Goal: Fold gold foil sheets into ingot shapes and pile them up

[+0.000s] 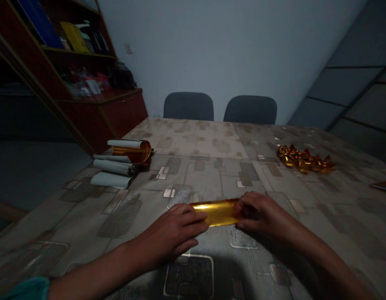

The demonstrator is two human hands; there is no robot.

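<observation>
A strip of shiny gold foil paper [220,212], curved or folded lengthwise, spans the gap between my hands just over the table. My left hand [180,229] grips its left end, fingers lying over the foil. At the right end, my right hand [257,212] pinches the foil between thumb and fingers. Off to the right lies a cluster of folded gold foil pieces [305,159]. On the left side rests a stack of bent paper sheets [113,179], white on one face, with gold foil [130,154] showing among them.
A patterned cloth covers the table [208,175]. Two grey chairs [188,106] stand behind its far edge, against the wall. A red-brown cabinet [124,114] with shelves is at the left. The corner of a dark flat object [383,185] shows at the right edge.
</observation>
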